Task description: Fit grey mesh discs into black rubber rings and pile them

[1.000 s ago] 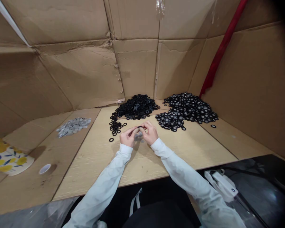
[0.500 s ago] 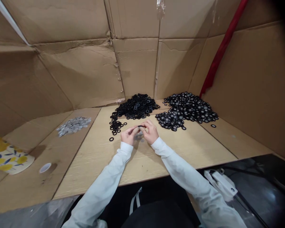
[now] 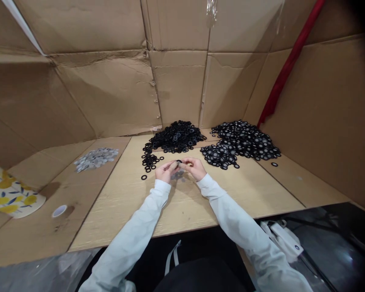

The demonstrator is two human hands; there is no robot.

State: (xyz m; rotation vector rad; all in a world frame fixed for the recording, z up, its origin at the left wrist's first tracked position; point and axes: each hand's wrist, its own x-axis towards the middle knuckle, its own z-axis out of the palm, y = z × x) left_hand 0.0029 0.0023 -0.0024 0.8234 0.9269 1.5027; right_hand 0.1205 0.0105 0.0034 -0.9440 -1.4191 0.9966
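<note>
Between my two hands, over the middle of the board, is a small black ring (image 3: pixel 179 162). My left hand (image 3: pixel 164 171) pinches it from the left. My right hand (image 3: pixel 195 168) has its thumb and fingers closed on the ring's right side. Partly hidden below and behind the hands, a few pale discs (image 3: pixel 179 175) lie on the board. A heap of black rings (image 3: pixel 179 136) rises just beyond my hands, with loose ones trailing toward my left hand. To the right spreads a heap of black rings with pale centres (image 3: pixel 243 140).
A pile of pale grey discs (image 3: pixel 96 159) lies on the cardboard at left. Nearer stand a white round lid or cup (image 3: pixel 59 211) and a container with a yellow fruit pattern (image 3: pixel 16 194). Cardboard walls (image 3: pixel 109 93) enclose the back and sides. A red strip (image 3: pixel 287 67) hangs at right.
The ring has turned between my fingers. My right hand has shifted slightly right, its fingers less curled over the ring. The whole view has shifted a little.
</note>
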